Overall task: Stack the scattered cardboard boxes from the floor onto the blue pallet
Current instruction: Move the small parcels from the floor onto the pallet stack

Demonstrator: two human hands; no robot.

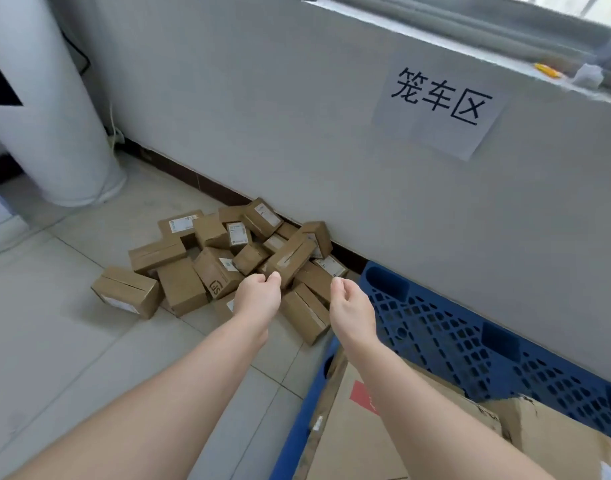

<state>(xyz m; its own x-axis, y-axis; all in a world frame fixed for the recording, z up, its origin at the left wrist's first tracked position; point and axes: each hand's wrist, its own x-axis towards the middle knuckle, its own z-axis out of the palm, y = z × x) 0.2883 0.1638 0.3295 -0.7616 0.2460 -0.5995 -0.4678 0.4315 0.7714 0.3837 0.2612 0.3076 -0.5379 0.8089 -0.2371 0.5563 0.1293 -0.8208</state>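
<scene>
My left hand [259, 296] and right hand [352, 306] hover mid-frame over the cardboard boxes [210, 268], fingers loosely curled, empty. Next I judge: grip one and carry it to the blue pallet [435, 327], lower right.

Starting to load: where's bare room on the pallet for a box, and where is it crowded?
The blue pallet grid is bare along the wall, from its far corner beside the box pile back to the flattened cardboard covering its near part. The floor tiles left of the pile are bare too. The pile itself is crowded against the wall.
</scene>
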